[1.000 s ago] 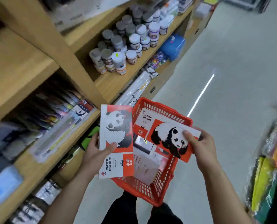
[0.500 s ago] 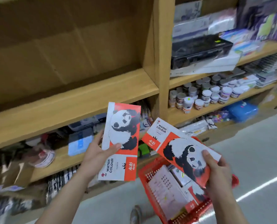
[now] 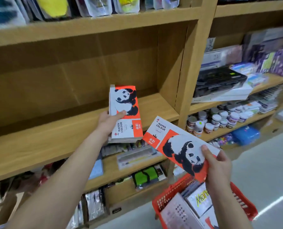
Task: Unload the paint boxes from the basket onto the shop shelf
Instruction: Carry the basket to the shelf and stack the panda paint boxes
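Observation:
My left hand [image 3: 108, 120] grips a flat watercolour box [image 3: 126, 123] with a panda on an orange and white cover, held upright over the front edge of the bare wooden shelf [image 3: 58, 136]. My right hand [image 3: 217, 164] holds a second panda box [image 3: 175, 146] by its lower corner, tilted, above the red basket [image 3: 168, 197]. The basket stands on the floor at the lower right with more flat packs inside.
A wooden upright [image 3: 192, 63] divides the bays. Paint jars [image 3: 216, 119] and a black case [image 3: 220, 80] fill the shelves on the right. Lower shelves hold brush packs [image 3: 135, 157] and a green pouch [image 3: 145, 176]. Hanging packets line the top.
Both hands have risen with their boxes. The left box has moved up and forward to the bare shelf's edge. The view has lifted from the basket toward the shelves.

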A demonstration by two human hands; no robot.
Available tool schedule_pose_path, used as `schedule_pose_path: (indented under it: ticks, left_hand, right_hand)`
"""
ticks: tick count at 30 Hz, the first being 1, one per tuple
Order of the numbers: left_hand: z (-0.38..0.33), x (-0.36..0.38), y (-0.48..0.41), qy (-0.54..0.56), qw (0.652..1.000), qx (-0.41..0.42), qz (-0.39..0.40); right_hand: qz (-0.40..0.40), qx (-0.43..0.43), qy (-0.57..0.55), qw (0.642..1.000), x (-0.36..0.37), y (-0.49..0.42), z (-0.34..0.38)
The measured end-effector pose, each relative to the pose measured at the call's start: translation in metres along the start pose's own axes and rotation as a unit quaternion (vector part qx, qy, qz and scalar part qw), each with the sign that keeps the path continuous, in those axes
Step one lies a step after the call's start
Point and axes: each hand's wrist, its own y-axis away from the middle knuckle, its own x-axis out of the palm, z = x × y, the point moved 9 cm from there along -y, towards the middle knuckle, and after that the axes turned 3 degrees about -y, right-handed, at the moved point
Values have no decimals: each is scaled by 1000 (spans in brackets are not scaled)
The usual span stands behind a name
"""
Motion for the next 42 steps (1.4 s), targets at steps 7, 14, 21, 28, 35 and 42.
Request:
schedule_pose_path:
  ticks: [7,14,21,28,35,42]
  left_hand:
    - [15,5,-63,-63,989,-96,93]
    - [14,-2,-80,-219,973,-58,51]
    - [-90,15,-12,-316,897,308,-19]
    - [-133,67,39,-481,787,360,140]
    - [-100,16,22,-354,896,253,87]
    - [-46,-11,-9,-206,971,115,32]
  right_hand:
    - [-24,-49,21,998,32,-13,21]
    - [-41,-69,15,997,41,-24,36]
    - [9,-113,-11,993,59,-31,85]
    - [225,-125,64,964,152,-47,143]
    - [264,-85,173,945,219,-76,142]
    - [267,8,211,940,251,-41,25]
